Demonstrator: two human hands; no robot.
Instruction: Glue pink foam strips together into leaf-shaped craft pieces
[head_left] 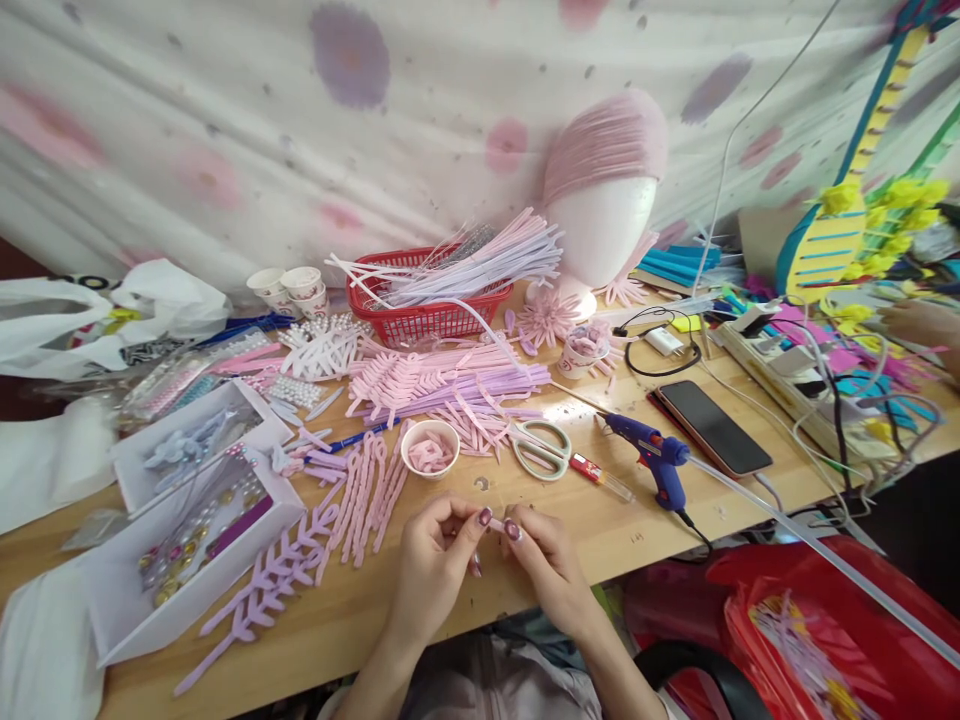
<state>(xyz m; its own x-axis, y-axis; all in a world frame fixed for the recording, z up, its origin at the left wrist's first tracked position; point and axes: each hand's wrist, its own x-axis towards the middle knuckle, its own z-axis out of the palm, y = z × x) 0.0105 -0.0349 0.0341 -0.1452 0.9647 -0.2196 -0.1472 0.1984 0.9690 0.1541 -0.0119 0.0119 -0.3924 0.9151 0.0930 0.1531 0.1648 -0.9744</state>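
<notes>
My left hand point(439, 560) and my right hand point(544, 560) meet at the table's front edge, thumbs and fingertips pinched round a small pale pink piece point(496, 524). Most of that piece is hidden by the fingers. Beyond my left hand stands a paper cup of pink pieces point(430, 450). Looped pink strips point(366, 495) and purple branched stems point(262, 590) lie to the left. Scissors with pale green handles point(541, 450) and a red-labelled lighter point(600, 476) rest past my right hand. A blue glue gun point(652, 450) lies further right.
A red basket point(427, 320) of fuzzy stems stands at the back beside a white head form point(606, 225). White boxes point(187, 560) are at left. A phone point(712, 428), power strip point(795, 390) and cables lie at right. Another person's hand point(922, 330) shows at the right edge.
</notes>
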